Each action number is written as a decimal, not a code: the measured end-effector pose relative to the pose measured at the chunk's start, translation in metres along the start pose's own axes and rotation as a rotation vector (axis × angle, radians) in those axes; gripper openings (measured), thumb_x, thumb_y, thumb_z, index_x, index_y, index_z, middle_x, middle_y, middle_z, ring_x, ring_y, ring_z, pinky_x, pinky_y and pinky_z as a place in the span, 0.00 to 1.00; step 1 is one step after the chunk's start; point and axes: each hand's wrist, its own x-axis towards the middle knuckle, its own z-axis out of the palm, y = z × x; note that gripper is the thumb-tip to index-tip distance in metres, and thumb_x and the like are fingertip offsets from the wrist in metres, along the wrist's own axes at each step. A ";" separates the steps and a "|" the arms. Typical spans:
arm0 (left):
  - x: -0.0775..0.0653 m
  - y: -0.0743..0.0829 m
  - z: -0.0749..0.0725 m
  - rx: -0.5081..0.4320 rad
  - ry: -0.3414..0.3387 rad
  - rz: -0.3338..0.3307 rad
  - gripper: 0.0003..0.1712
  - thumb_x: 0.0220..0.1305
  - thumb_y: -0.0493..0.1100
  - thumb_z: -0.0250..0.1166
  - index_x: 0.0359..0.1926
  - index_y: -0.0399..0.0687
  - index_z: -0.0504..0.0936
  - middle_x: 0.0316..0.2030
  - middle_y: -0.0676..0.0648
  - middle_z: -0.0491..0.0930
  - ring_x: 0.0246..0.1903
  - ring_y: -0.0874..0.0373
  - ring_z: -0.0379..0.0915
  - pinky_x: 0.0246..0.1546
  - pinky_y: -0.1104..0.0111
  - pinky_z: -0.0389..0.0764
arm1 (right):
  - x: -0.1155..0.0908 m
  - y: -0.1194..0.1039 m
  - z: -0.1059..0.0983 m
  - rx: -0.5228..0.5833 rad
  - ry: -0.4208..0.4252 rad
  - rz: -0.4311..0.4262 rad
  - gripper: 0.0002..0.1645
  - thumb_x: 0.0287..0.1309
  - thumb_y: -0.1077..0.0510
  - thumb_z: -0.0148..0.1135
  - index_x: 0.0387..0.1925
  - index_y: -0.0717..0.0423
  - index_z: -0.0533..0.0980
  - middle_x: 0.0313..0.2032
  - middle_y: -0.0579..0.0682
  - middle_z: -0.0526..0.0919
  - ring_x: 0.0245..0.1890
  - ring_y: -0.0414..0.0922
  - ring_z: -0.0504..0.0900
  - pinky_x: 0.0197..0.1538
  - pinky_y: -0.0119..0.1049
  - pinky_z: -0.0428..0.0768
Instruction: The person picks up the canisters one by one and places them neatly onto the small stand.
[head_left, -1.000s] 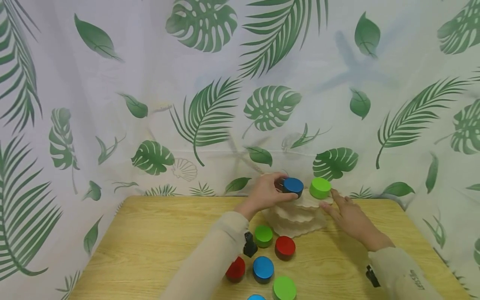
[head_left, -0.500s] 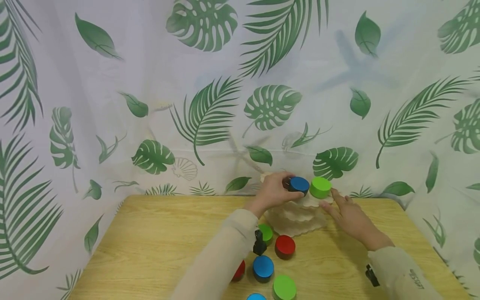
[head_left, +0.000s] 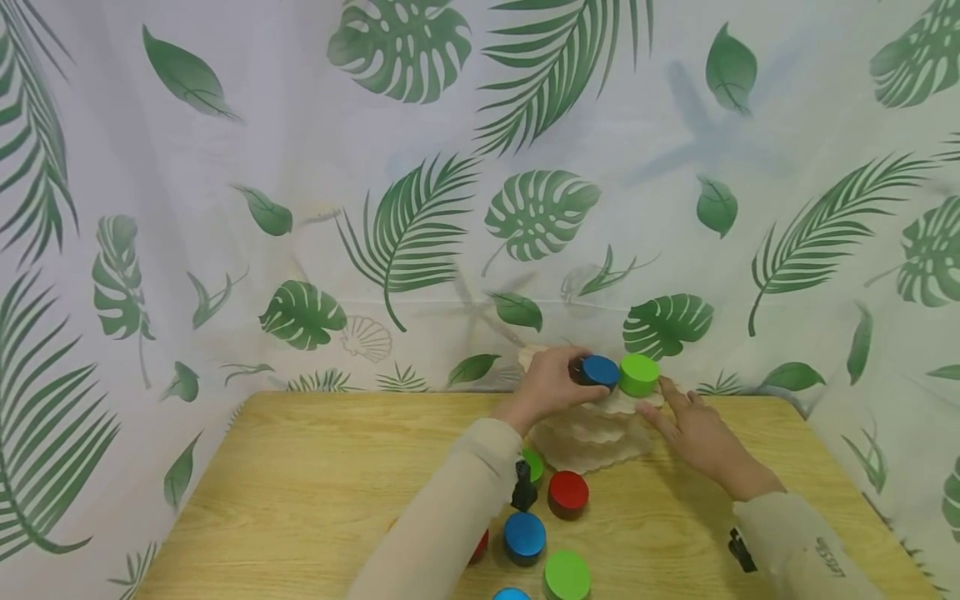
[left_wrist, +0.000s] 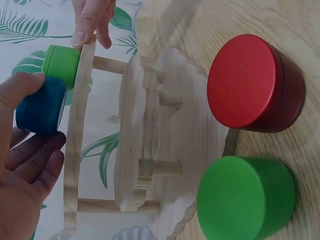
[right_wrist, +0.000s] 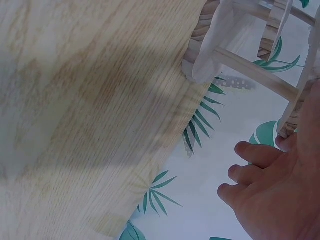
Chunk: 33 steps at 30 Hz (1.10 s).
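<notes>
A three-tiered pale wooden stand (head_left: 588,446) stands at the back of the table. My left hand (head_left: 551,385) holds a round blue tin (head_left: 602,372) at its top shelf (left_wrist: 77,125), thumb on one side and fingers on the other. Right beside the blue tin, a light green tin (head_left: 640,374) sits on that shelf. My right hand (head_left: 701,437) pinches the shelf's right edge, one fingertip above it and others below, as the left wrist view shows. In the right wrist view, the remaining fingers (right_wrist: 255,165) hang loosely bent beside the stand.
In front of the stand are a red tin (head_left: 568,494), a green tin (left_wrist: 245,197) partly behind my left sleeve, a blue tin (head_left: 524,537) and another light green tin (head_left: 567,575). More tins show near the front edge and sleeve. A leaf-patterned cloth (head_left: 450,208) hangs behind the table.
My left hand has moved the blue tin a little to the right, up beside the light green tin. My right hand has stayed at the shelf's edge.
</notes>
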 end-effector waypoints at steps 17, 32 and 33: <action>0.001 0.003 0.002 0.084 -0.018 0.000 0.31 0.63 0.54 0.77 0.64 0.48 0.83 0.54 0.50 0.88 0.50 0.61 0.80 0.50 0.77 0.77 | 0.001 0.003 0.000 -0.034 0.004 0.012 0.52 0.81 0.31 0.39 0.81 0.70 0.49 0.71 0.83 0.63 0.70 0.87 0.56 0.63 0.82 0.64; 0.001 0.004 0.004 0.094 -0.013 -0.015 0.32 0.63 0.53 0.77 0.65 0.48 0.82 0.56 0.49 0.87 0.53 0.59 0.80 0.53 0.75 0.79 | -0.001 -0.001 -0.002 -0.040 -0.001 0.010 0.51 0.82 0.32 0.39 0.81 0.71 0.49 0.69 0.83 0.65 0.69 0.88 0.57 0.62 0.82 0.65; 0.000 0.004 0.004 0.097 -0.013 -0.017 0.32 0.63 0.54 0.77 0.65 0.48 0.82 0.56 0.49 0.87 0.53 0.58 0.80 0.53 0.75 0.79 | -0.001 -0.001 -0.002 -0.040 -0.002 0.009 0.51 0.82 0.32 0.39 0.81 0.71 0.49 0.69 0.84 0.65 0.68 0.88 0.57 0.62 0.82 0.66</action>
